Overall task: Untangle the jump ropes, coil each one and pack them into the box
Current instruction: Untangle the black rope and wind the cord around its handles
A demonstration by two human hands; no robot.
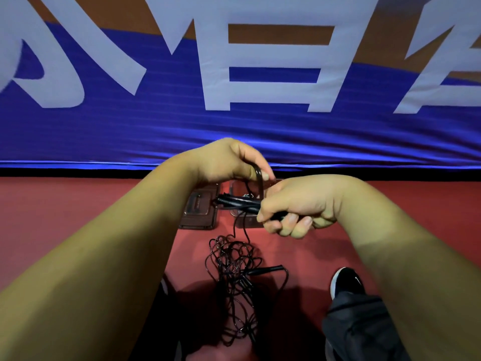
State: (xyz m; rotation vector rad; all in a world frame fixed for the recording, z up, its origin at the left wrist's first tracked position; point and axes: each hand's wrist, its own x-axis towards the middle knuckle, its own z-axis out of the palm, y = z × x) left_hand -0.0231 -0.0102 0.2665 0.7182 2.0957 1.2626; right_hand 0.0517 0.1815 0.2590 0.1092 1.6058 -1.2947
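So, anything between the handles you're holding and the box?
Nothing visible does. The box lies on the floor just beyond the handles that the right hand grips. Their cord, though, runs down into the tangled pile nearer the person and would likely drag it.

Red floor [78,204] meets a blue banner [156,131] with white characters.

Right hand [294,207] grips black handles [239,201]; left hand [231,160] pinches cord above tangled ropes [234,277].

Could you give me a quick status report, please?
Left hand pinches rope loop; right hand grips black handles. Tangled ropes on floor. Box beyond hands.
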